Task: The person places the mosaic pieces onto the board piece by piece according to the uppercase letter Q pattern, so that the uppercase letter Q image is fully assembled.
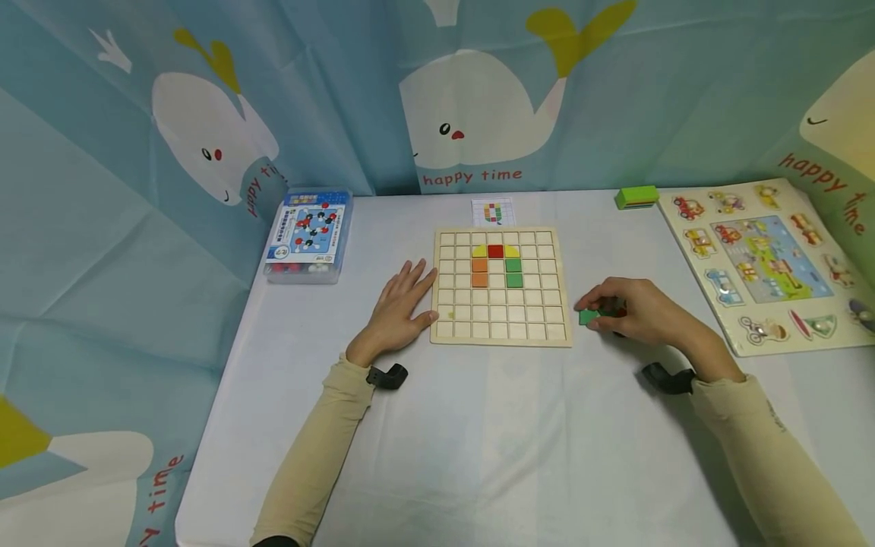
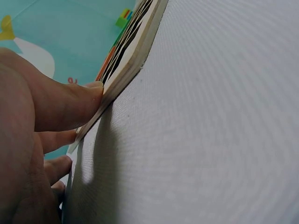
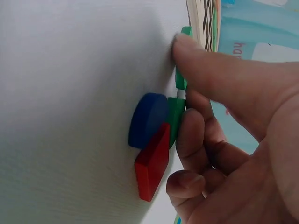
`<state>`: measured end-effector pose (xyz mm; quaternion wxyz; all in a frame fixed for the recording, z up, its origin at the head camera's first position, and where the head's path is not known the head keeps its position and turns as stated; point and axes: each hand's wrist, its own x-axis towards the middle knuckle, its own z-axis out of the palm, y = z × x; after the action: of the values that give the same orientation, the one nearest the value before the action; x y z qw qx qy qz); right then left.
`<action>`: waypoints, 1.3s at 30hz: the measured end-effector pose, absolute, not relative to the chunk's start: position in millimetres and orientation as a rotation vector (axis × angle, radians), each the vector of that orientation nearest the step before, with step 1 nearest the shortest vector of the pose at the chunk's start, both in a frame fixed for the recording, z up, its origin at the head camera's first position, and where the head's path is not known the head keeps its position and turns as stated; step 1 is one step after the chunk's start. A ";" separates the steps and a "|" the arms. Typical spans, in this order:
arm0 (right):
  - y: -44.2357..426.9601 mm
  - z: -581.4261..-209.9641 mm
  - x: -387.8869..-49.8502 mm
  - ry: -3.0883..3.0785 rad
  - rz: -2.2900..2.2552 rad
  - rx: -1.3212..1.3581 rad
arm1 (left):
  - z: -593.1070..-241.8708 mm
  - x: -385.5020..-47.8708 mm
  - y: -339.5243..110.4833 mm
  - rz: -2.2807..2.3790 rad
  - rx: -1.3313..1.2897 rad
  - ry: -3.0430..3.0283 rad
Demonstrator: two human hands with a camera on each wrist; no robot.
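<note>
A wooden grid board [image 1: 501,332] lies on the table, with a red square [image 1: 495,251], yellow curved pieces [image 1: 480,251], orange squares [image 1: 480,273] and green squares [image 1: 513,273] in its upper cells. My left hand [image 1: 399,313] rests beside the board, fingers spread, the thumb and a fingertip touching its left edge. Right of the board, my right hand [image 1: 636,308] pinches a green block [image 3: 180,79] between thumb and fingers, low at the tabletop. Close by, under that hand, lie another green block [image 3: 175,116], a blue rounded block [image 3: 148,119] and a red block [image 3: 153,165].
A small pattern card [image 1: 493,212] lies behind the board. To the left stands a clear plastic box [image 1: 307,237] with a molecule picture. At the right are a green block-shaped item [image 1: 636,197] and a picture puzzle board [image 1: 772,258]. A whale-print curtain [image 1: 328,91] hangs behind the table.
</note>
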<state>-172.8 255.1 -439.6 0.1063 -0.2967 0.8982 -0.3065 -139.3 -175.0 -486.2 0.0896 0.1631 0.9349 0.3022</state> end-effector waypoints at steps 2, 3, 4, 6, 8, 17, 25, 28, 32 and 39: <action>254.0 -439.8 -173.0 2.655 -0.884 -0.883 | -486.2 -139.0 -174.9 0.901 0.485 2.777; 253.2 -439.8 -173.0 2.665 -0.873 -0.890 | -486.1 -138.9 -174.9 0.900 0.486 2.777; 252.3 -440.0 -172.9 2.677 -0.860 -0.898 | -486.0 -138.8 -174.9 0.900 0.487 2.777; 250.4 -440.0 -172.6 2.701 -0.836 -0.905 | -485.7 -138.6 -174.8 0.903 0.490 2.775; 248.6 -439.7 -171.8 2.726 -0.806 -0.888 | -485.3 -138.5 -174.7 0.908 0.493 2.774; 250.7 -433.1 -165.3 2.717 -0.783 -0.901 | -485.3 -137.9 -173.7 0.897 0.486 2.775; 252.0 -435.7 -164.1 2.697 -0.800 -0.855 | -485.2 -137.5 -173.3 0.913 0.483 2.772; 250.5 -436.5 -163.7 2.703 -0.766 -0.824 | -484.9 -137.4 -173.1 0.911 0.482 2.768; 248.2 -437.3 -162.0 2.718 -0.718 -0.801 | -484.2 -137.6 -173.8 0.903 0.480 2.765; 247.5 -436.7 -158.8 2.729 -0.682 -0.803 | -484.7 -138.6 -174.6 0.901 0.485 2.773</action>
<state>-158.8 247.5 -436.7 0.1081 -0.2728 0.9274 -0.2318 -138.6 -174.6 -484.7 0.0927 0.1635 0.9341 0.3035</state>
